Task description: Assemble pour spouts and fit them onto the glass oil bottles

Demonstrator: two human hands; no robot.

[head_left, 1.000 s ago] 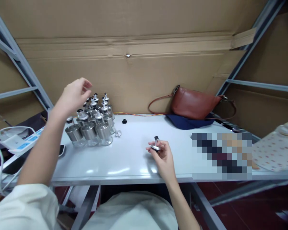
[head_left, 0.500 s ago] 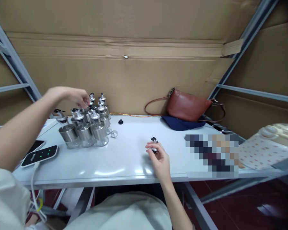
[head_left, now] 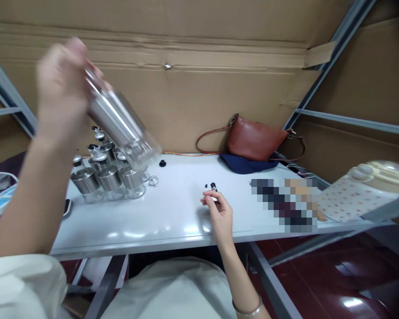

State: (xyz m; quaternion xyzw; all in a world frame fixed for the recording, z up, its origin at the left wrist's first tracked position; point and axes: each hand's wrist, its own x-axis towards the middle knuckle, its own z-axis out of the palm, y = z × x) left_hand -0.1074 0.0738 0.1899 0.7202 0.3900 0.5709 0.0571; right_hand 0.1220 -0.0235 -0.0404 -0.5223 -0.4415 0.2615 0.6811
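My left hand (head_left: 62, 77), blurred by motion, is closed round the neck of a glass oil bottle (head_left: 119, 122) with a steel sleeve. The bottle hangs tilted above the table, its clear base pointing down to the right; its top is hidden in the hand. My right hand (head_left: 221, 212) pinches a metal pour spout (head_left: 213, 188) with a black tip, low over the table. Beneath the raised bottle stand several similar oil bottles (head_left: 109, 178), upright, with spouts showing on some.
A clear ring (head_left: 153, 180) and a black cap (head_left: 162, 163) lie right of the bottles. A tiny black piece (head_left: 206, 186) is beside the spout. Farther right are a brown handbag (head_left: 257, 139) on a dark blue cap (head_left: 234, 165) and a spotted white container (head_left: 342, 199).
My left hand has lifted an oil bottle out of the group and swung it up. The right hand stays nearly in place with the spout. The view has shifted slightly.
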